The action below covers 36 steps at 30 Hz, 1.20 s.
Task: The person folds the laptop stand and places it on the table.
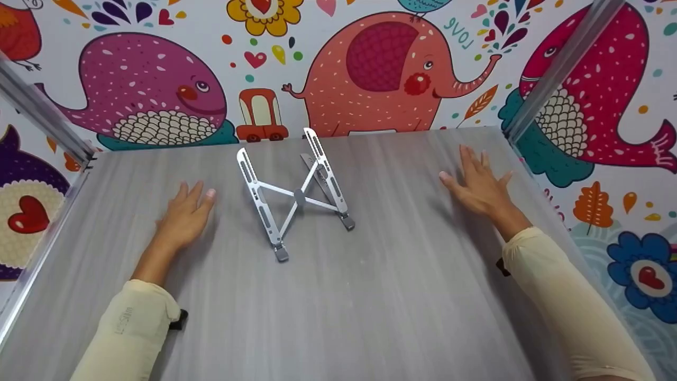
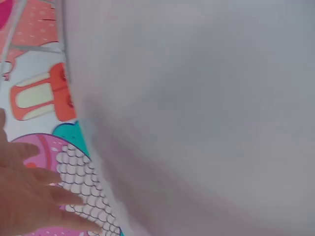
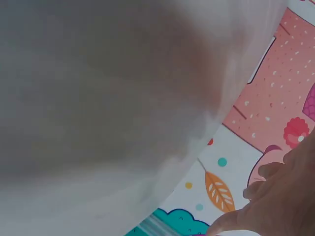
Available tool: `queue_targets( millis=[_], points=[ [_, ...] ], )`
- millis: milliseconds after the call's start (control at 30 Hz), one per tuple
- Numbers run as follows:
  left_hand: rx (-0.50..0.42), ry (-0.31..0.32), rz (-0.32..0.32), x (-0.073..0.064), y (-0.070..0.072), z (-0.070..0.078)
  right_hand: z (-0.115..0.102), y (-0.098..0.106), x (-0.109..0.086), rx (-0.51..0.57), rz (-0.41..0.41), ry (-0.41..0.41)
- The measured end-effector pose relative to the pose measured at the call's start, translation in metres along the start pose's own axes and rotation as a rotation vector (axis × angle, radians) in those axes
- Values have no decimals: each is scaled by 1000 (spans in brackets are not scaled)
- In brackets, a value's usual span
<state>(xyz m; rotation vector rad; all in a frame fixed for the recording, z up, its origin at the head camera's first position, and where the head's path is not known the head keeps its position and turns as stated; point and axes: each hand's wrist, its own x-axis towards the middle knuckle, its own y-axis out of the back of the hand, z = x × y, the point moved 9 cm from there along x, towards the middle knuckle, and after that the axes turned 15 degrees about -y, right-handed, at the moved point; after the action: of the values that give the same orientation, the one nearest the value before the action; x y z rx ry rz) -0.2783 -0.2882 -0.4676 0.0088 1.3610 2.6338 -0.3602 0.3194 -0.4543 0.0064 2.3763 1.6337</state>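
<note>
Stand (image 1: pixel 300 198) sat unfolded on the table (image 1: pixel 328 307), between the two hands, closer to the left one and toward the back. Two slotted silver rails, tilted, joined by X-shaped crossbars with a round gray hub (image 1: pixel 300 197) in the middle. Dark gray feet (image 1: pixel 281 253) at the near ends of the rails. A darker gray leg (image 1: pixel 316 172) showed behind the right-hand rail.

Left hand (image 1: pixel 182 217): fingers straight and slightly apart, empty, left of the stand and apart from it. Right hand (image 1: pixel 478 190): fingers extended, spread wide, also empty, well to the right of the stand. Couldn't tell from the head view if either hand touched the table. Both wrist views showed mostly blurred gray, with the fingers against the wall print.

Pale sleeves (image 1: pixel 566 296) covered both forearms, a small black piece (image 1: pixel 179 320) at each cuff. Table was gray with a faint streaky grain. Wall (image 1: pixel 201 24) behind carried cartoon prints: purple whale (image 1: pixel 145 84), red car (image 1: pixel 262 114), coral elephant (image 1: pixel 381 111). Metal posts (image 1: pixel 563 71) slanted at the two back corners.
</note>
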Motion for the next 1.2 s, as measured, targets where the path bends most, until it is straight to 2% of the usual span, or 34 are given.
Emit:
queue_targets(
  millis=[133,233,367,500,633,833,1033,1200],
  points=[
    [-79,-36,29,-3,-3,16,-9,-9,-2,74,-96,-51],
    [-98,-63,90,-6,-4,27,-20,-17,-4,135,-137,-74],
    [-128,-114,209,-10,-4,43,-41,-25,-5,212,-105,-45],
    [-213,-122,286,-13,-9,56,-68,-31,-9,288,-43,60],
    [-345,-63,295,-14,-20,65,-95,-37,-14,349,-15,154],
    [-498,8,330,-11,-30,71,-135,-49,-21,516,-72,228],
    [-547,20,356,-4,-35,70,-175,-66,-20,607,-130,222],
    [-533,-9,374,3,-38,72,-200,-88,-16,681,-251,202]
  ],
)
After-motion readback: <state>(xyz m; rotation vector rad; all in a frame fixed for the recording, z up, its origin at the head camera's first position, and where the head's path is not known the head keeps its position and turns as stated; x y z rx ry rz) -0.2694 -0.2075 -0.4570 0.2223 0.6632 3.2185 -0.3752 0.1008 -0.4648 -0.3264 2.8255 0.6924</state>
